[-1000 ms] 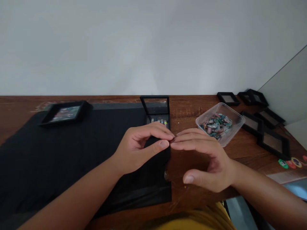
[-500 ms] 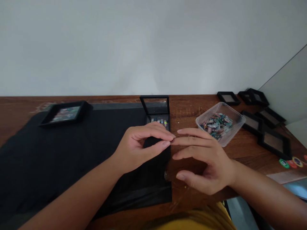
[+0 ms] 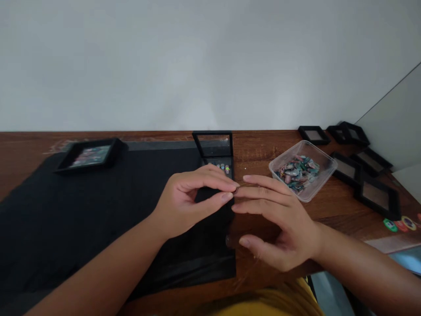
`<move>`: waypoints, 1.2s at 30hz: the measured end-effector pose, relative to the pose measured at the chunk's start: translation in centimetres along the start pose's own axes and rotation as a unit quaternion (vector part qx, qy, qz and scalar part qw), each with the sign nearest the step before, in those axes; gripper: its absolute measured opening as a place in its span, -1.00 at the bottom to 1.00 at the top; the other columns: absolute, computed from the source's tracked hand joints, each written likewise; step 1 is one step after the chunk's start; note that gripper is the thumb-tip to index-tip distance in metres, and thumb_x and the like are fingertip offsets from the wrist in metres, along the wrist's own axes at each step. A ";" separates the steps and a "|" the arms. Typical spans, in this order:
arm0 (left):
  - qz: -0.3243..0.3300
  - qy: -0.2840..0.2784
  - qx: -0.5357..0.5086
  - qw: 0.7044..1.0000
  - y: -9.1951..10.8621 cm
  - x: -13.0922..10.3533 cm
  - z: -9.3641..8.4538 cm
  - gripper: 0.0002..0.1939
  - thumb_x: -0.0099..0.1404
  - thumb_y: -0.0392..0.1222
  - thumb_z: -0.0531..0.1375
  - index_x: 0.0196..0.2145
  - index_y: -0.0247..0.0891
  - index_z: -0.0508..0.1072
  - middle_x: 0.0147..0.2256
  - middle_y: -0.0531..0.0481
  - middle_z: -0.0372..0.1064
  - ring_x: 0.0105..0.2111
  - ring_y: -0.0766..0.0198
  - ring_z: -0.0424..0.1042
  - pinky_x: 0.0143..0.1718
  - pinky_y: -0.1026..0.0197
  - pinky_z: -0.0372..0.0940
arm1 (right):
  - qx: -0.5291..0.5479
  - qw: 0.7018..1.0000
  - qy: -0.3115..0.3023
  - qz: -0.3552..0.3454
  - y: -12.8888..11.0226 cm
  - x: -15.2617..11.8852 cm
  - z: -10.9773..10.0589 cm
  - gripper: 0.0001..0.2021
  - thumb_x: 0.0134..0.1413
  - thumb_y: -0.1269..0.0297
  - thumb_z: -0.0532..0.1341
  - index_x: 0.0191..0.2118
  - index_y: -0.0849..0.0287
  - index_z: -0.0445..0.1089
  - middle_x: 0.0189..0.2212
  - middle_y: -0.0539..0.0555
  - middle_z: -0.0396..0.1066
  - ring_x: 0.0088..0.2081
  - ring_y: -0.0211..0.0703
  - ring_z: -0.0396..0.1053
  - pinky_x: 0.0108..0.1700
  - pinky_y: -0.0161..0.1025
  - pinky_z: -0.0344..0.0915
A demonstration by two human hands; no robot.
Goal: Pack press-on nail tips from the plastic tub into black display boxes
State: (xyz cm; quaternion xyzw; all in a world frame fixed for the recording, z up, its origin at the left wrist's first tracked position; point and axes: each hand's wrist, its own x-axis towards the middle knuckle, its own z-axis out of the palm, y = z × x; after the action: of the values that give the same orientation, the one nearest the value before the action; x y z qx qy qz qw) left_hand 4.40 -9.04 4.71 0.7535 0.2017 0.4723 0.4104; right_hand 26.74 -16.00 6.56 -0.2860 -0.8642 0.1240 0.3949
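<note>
My left hand point(image 3: 192, 204) pinches with thumb and forefinger right at a fingertip of my right hand. Something small and dark shows between them, too little to name. My right hand point(image 3: 284, 219) is held out with its fingers spread and its thumb apart. Behind my left hand stands a black display case point(image 3: 212, 133), its clear-windowed lid raised, with a row of small coloured pieces inside, partly hidden by my fingers. Beyond my right hand is a clear plastic tub point(image 3: 324, 169) holding many shiny, multicoloured, wrapped-looking pieces.
Black cloth point(image 3: 82, 219) covers the left of the wooden table point(image 3: 256, 153). On it lies a filled black case point(image 3: 115, 151). Several black window cases point(image 3: 378, 195) lie at the right, near colourful round discs point(image 3: 390, 225). A pale wall rises behind.
The forefinger of my right hand has moved a little left, towards the pinched fingertip. My left hand has shifted slightly left and keeps its pinch.
</note>
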 end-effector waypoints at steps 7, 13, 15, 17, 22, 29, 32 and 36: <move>0.008 0.011 0.009 1.000 0.2 -0.1 0.3 -0.84 0.31 -0.31 0.34 -0.22 -0.05 0.66 -0.26 -0.01 0.65 -0.24 0.17 0.59 -0.11 0.03 0.48 | -0.026 1.000 -0.001 0.004 0.1 0.0 0.0 -0.65 0.18 0.28 0.29 0.08 0.16 0.42 0.07 0.16 0.55 0.25 0.01 0.38 0.29 -0.02 0.34; 0.018 0.018 -0.010 1.000 0.3 -0.1 0.4 -0.82 0.33 -0.27 0.34 -0.16 0.00 0.66 -0.25 -0.01 0.66 -0.25 0.17 0.59 -0.16 0.04 0.51 | -0.019 1.000 0.011 -0.004 0.1 0.0 -0.2 -0.67 0.18 0.32 0.29 0.07 0.16 0.44 0.07 0.17 0.55 0.25 0.00 0.37 0.29 -0.03 0.33; 0.016 0.018 -0.011 1.000 0.3 -0.1 0.3 -0.82 0.33 -0.26 0.34 -0.15 -0.01 0.66 -0.27 -0.01 0.65 -0.25 0.17 0.59 -0.17 0.05 0.51 | -0.016 1.000 0.008 -0.006 0.1 0.0 -0.2 -0.65 0.18 0.33 0.29 0.08 0.16 0.43 0.08 0.17 0.54 0.25 -0.01 0.37 0.29 -0.03 0.33; 0.003 0.023 -0.005 1.000 0.4 -0.2 0.3 -0.84 0.33 -0.23 0.35 -0.14 -0.03 0.66 -0.29 -0.03 0.65 -0.27 0.17 0.59 -0.19 0.06 0.52 | -0.013 1.000 0.003 -0.010 0.1 0.0 -0.2 -0.65 0.18 0.32 0.28 0.09 0.15 0.42 0.09 0.17 0.53 0.25 -0.02 0.37 0.29 -0.03 0.33; -0.002 0.020 0.000 1.000 0.5 -0.1 0.3 -0.85 0.33 -0.24 0.34 -0.16 -0.07 0.66 -0.31 -0.04 0.64 -0.31 0.20 0.58 -0.26 0.12 0.51 | -0.019 1.000 0.001 -0.009 0.1 0.1 -0.2 -0.68 0.20 0.30 0.28 0.07 0.15 0.43 0.07 0.17 0.54 0.25 -0.02 0.37 0.28 -0.05 0.34; 0.005 0.014 0.007 1.000 0.5 0.2 0.2 -0.89 0.31 -0.25 0.36 -0.22 -0.09 0.66 -0.34 -0.03 0.64 -0.36 0.21 0.56 -0.30 0.14 0.48 | -0.024 1.000 -0.010 -0.005 0.2 0.0 -0.1 -0.70 0.22 0.33 0.27 0.06 0.14 0.44 0.05 0.14 0.55 0.24 -0.02 0.36 0.28 -0.05 0.33; 0.000 0.017 0.017 1.000 0.5 0.0 0.3 -0.90 0.31 -0.24 0.35 -0.22 -0.10 0.67 -0.36 -0.04 0.63 -0.37 0.23 0.56 -0.32 0.16 0.48 | -0.028 0.999 -0.017 -0.003 0.2 0.0 -0.2 -0.68 0.20 0.32 0.28 0.07 0.13 0.44 0.06 0.13 0.55 0.25 0.00 0.35 0.27 -0.03 0.32; -0.021 0.041 0.044 0.998 0.3 -0.1 0.4 -0.90 0.32 -0.23 0.34 -0.22 -0.10 0.68 -0.36 -0.01 0.63 -0.38 0.26 0.56 -0.34 0.21 0.48 | -0.043 0.999 -0.018 0.007 0.1 0.1 -0.4 -0.67 0.19 0.31 0.28 0.07 0.08 0.44 0.07 0.11 0.55 0.24 0.02 0.37 0.24 0.00 0.31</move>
State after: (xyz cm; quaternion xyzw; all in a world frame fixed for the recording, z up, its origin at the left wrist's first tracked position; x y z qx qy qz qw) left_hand 4.70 -9.41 4.82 0.7465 0.2546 0.4844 0.3785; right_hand 27.01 -15.86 6.89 -0.3063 -0.8738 0.0949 0.3656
